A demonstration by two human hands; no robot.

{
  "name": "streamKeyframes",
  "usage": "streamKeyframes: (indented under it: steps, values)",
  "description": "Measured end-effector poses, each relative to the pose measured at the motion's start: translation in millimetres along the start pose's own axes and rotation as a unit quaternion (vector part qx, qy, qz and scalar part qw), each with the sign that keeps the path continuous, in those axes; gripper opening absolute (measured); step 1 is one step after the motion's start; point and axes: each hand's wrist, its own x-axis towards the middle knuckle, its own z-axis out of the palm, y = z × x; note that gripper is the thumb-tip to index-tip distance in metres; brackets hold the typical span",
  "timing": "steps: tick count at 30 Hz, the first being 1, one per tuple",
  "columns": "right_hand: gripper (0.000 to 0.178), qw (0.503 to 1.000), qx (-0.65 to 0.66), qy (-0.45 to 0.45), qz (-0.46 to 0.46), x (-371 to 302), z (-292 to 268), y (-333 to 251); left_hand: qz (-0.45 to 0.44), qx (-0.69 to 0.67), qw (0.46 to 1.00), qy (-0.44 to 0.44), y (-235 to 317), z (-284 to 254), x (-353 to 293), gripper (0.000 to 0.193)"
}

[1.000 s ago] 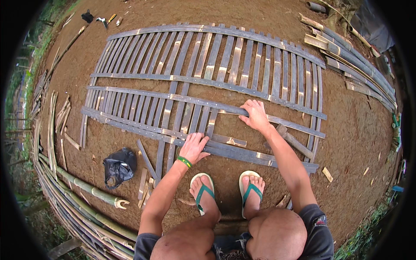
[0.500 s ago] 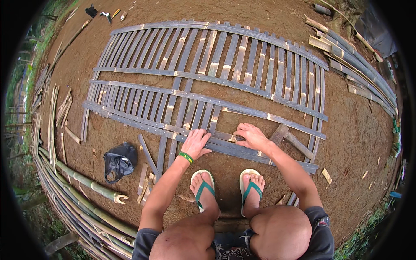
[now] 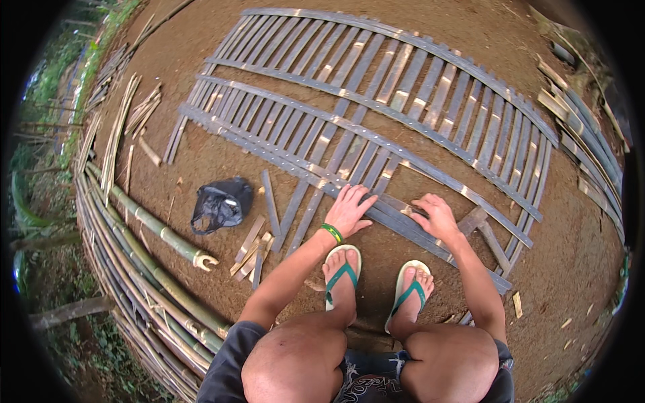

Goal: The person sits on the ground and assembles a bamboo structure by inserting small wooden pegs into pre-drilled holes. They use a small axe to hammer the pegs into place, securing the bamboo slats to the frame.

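A large lattice panel of dark split-bamboo slats (image 3: 376,127) lies flat on the soil, its slats nailed across long rails. My left hand (image 3: 349,212), with a yellow-green wristband, rests over the near rail (image 3: 430,240), fingers and thumb apart. Just right of it, my right hand (image 3: 438,218) is above the same rail, beside a short bamboo piece (image 3: 395,203); thumb and fingers are spread, and nothing shows between them. Close to the right wrist, a hammer (image 3: 496,247) leans on the panel. What lies under my palms is hidden.
At left are a black bag (image 3: 225,203), bamboo offcuts (image 3: 252,254), a thick green bamboo pole (image 3: 151,218) and a pile of long poles (image 3: 124,279). More split bamboo (image 3: 583,131) lies at the far right. My sandalled feet (image 3: 343,275) stand close to the near rail.
My view has turned, so the panel and bag sit further right and look more tilted. Both hands stay around the same stretch of the near rail, with only slight finger shifts.
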Motion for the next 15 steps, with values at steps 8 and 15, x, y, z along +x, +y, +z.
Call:
streamKeyframes:
  steps: [8, 15]
  values:
    - [0.022, 0.993, 0.001, 0.099, 0.057, -65, -6, -27, -0.344, 0.044, 0.897, 0.273, -25, -8, -153, 0.044]
    - [0.017, 0.990, 0.008, 0.100, 0.100, -100, -11, -40, -0.450, 0.060, 0.861, 0.230, -100, -25, -252, 0.020]
